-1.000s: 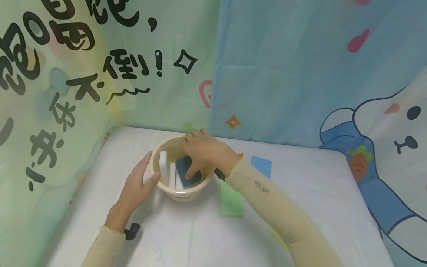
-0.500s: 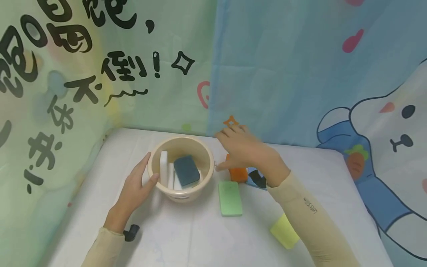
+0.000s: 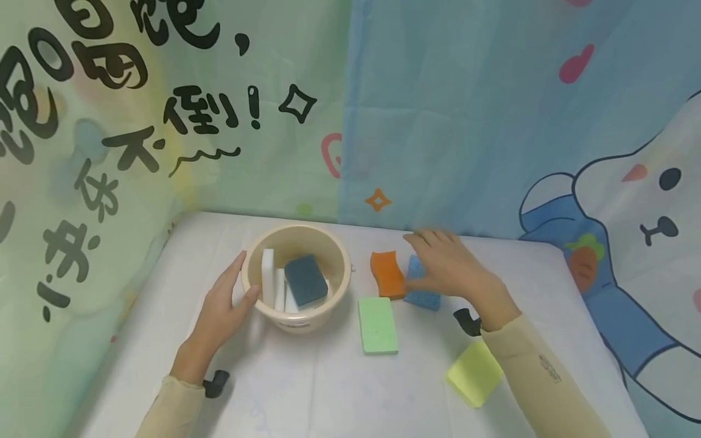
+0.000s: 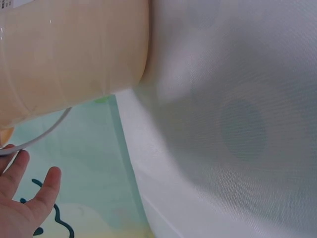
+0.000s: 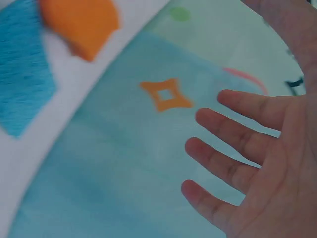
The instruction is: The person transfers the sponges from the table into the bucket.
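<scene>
A cream bucket stands on the table, with white blocks and a dark blue-grey sponge inside. My left hand rests against the bucket's left side, thumb at the rim. In the left wrist view its fingers look spread and fairly straight near the thin bucket handle. My right hand hovers over a blue sponge, partly covering it. Spread fingers in the right wrist view hold nothing. An orange wavy sponge lies just left of the blue one.
A light green sponge lies to the right of the bucket. A yellow sponge sits nearer, beside the right sleeve. Printed cloth hangs behind the white table.
My right hand has come out of the bucket and moved right, past the orange sponge, to above the blue one. The dark sponge stays in the bucket. The left hand keeps its place.
</scene>
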Demonstrator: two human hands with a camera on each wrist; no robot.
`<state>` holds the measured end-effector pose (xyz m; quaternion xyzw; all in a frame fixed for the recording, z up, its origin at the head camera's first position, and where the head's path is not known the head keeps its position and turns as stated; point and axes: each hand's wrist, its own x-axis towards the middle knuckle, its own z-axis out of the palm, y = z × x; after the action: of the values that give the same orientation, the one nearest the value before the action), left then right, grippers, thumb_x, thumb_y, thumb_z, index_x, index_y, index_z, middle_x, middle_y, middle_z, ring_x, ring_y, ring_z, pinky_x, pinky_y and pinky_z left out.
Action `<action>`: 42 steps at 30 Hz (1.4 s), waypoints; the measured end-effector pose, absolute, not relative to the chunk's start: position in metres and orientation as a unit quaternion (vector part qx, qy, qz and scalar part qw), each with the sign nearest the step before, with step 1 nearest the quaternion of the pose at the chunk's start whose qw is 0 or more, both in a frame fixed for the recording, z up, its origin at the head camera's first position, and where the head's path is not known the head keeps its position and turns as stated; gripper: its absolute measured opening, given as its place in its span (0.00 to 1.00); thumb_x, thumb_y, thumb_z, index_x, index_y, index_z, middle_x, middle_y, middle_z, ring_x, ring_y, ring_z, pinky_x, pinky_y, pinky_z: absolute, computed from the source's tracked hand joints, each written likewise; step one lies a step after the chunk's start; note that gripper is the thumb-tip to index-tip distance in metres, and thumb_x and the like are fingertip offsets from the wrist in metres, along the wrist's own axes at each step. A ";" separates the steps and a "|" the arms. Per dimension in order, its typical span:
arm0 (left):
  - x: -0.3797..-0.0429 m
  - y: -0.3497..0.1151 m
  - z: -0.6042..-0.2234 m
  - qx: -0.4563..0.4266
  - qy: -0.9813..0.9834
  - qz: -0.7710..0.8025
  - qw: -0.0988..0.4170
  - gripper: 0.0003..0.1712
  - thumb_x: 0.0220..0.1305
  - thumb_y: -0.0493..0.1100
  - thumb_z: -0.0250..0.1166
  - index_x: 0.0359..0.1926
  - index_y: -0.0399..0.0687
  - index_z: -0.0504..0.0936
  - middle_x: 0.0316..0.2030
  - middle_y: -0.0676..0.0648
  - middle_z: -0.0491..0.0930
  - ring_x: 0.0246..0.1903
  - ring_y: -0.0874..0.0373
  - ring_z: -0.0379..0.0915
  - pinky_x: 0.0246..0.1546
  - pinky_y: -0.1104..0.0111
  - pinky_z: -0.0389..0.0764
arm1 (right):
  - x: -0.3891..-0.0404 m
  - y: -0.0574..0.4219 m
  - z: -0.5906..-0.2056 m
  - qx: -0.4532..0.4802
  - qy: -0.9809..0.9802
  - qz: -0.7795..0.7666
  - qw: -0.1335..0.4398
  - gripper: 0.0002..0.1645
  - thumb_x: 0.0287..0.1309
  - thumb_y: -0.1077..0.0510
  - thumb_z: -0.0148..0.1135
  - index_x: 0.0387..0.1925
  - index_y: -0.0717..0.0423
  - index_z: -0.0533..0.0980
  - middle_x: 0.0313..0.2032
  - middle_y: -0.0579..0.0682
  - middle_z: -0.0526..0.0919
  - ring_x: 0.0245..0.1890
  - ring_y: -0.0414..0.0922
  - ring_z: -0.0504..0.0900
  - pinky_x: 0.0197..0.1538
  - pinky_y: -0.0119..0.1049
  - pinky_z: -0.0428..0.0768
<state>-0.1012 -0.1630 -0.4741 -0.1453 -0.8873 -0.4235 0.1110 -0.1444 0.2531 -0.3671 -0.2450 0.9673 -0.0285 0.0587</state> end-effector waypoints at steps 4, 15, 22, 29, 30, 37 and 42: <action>-0.101 -0.163 -0.477 -0.146 -0.886 -0.426 0.110 0.41 0.72 0.54 0.59 0.78 0.47 0.55 0.73 0.40 0.60 0.71 0.40 0.56 0.69 0.43 0.59 | -0.144 0.272 -0.388 -0.228 0.970 -0.041 0.070 0.60 0.48 0.37 0.77 0.70 0.68 0.62 0.65 0.67 0.67 0.65 0.66 0.63 0.65 0.68 0.62; -0.101 -0.164 -0.476 -0.146 -0.887 -0.424 0.113 0.41 0.73 0.54 0.59 0.78 0.46 0.55 0.73 0.40 0.60 0.71 0.41 0.56 0.69 0.43 0.59 | -0.151 0.316 -0.445 -0.162 0.976 -0.084 0.120 0.69 0.45 0.33 0.76 0.73 0.68 0.54 0.68 0.73 0.59 0.66 0.71 0.58 0.62 0.74 0.60; -0.101 -0.165 -0.476 -0.143 -0.887 -0.426 0.108 0.41 0.73 0.54 0.59 0.78 0.47 0.54 0.74 0.40 0.60 0.71 0.41 0.56 0.69 0.43 0.59 | -0.159 0.323 -0.461 -0.138 0.972 -0.101 0.163 0.75 0.41 0.29 0.76 0.75 0.68 0.49 0.69 0.75 0.55 0.66 0.73 0.56 0.61 0.76 0.59; -0.102 -0.165 -0.475 -0.143 -0.886 -0.429 0.103 0.41 0.73 0.55 0.58 0.78 0.46 0.54 0.74 0.41 0.59 0.72 0.42 0.55 0.70 0.44 0.58 | -0.166 0.329 -0.475 -0.120 0.971 -0.098 0.183 0.79 0.37 0.28 0.77 0.74 0.72 0.49 0.69 0.76 0.54 0.66 0.73 0.56 0.60 0.75 0.61; -0.103 -0.165 -0.475 -0.143 -0.886 -0.430 0.102 0.41 0.73 0.55 0.58 0.78 0.46 0.54 0.74 0.41 0.59 0.72 0.42 0.55 0.70 0.44 0.58 | -0.166 0.329 -0.477 -0.117 0.971 -0.097 0.187 0.79 0.37 0.27 0.77 0.74 0.72 0.49 0.69 0.76 0.53 0.66 0.73 0.56 0.61 0.75 0.60; -0.103 -0.164 -0.475 -0.139 -0.887 -0.430 0.096 0.41 0.73 0.55 0.58 0.78 0.46 0.54 0.74 0.42 0.59 0.72 0.43 0.54 0.70 0.45 0.57 | -0.168 0.329 -0.479 -0.112 0.967 -0.088 0.210 0.80 0.35 0.28 0.78 0.73 0.74 0.49 0.69 0.77 0.53 0.65 0.73 0.57 0.60 0.75 0.61; -0.103 -0.164 -0.475 -0.137 -0.887 -0.431 0.096 0.41 0.73 0.55 0.58 0.79 0.47 0.54 0.74 0.43 0.59 0.72 0.43 0.54 0.71 0.45 0.57 | -0.167 0.326 -0.476 -0.119 0.967 -0.087 0.206 0.79 0.35 0.28 0.78 0.72 0.74 0.51 0.68 0.77 0.54 0.65 0.74 0.58 0.60 0.75 0.62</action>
<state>-0.1029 -0.1644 -0.4747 -0.1368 -0.8868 -0.4308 0.0957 -0.1671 0.3256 -0.4762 -0.1191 0.9674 -0.0869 0.2059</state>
